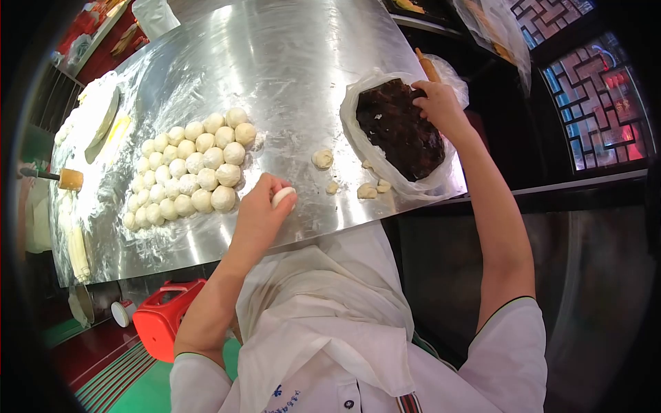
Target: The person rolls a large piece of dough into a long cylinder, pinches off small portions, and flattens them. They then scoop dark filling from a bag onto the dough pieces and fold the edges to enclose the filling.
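Many balls [196,168] are sitting done left of the bag [350,131]; a few lumps [367,191] are waiting beside it; the left hand [258,217] is gripping a dough piece [283,197]; the right hand [437,103] is pinching filling [403,134] inside it.

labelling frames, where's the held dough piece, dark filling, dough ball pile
held dough piece [283,197], head view, its top face
dark filling [399,131], head view, its middle
dough ball pile [195,163], head view, a middle ball

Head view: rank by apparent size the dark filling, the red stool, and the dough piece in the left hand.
1. dark filling
2. red stool, nearly alike; it stands farther away, so unsure
3. dough piece in the left hand
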Tool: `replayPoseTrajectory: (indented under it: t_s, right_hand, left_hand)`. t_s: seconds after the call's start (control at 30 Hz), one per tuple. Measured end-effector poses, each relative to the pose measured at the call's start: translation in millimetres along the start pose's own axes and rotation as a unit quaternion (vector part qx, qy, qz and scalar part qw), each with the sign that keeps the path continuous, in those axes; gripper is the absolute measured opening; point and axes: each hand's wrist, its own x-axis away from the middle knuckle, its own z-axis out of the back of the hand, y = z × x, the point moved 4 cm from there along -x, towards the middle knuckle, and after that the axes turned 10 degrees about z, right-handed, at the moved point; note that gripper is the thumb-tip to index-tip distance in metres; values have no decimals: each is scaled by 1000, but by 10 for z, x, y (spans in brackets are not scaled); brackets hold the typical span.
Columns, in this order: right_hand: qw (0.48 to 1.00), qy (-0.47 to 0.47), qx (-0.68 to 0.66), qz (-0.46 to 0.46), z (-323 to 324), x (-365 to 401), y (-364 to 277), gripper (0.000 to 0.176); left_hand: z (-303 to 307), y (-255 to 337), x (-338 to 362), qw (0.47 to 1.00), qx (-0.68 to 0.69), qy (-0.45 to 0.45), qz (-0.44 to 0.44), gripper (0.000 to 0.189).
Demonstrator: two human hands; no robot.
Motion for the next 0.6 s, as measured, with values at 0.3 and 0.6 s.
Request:
replayPoseTrajectory:
  t_s: [0.3,0.6]
  right_hand:
    - [968,-59,226,90,-307,72,-748,27]
    - [949,-24,298,100,-597,3,-605,18]
  left_hand:
    - [-151,-106,6,891,402,-160,140,24]
    - [-253,-5,52,856,459,-195,138,31]
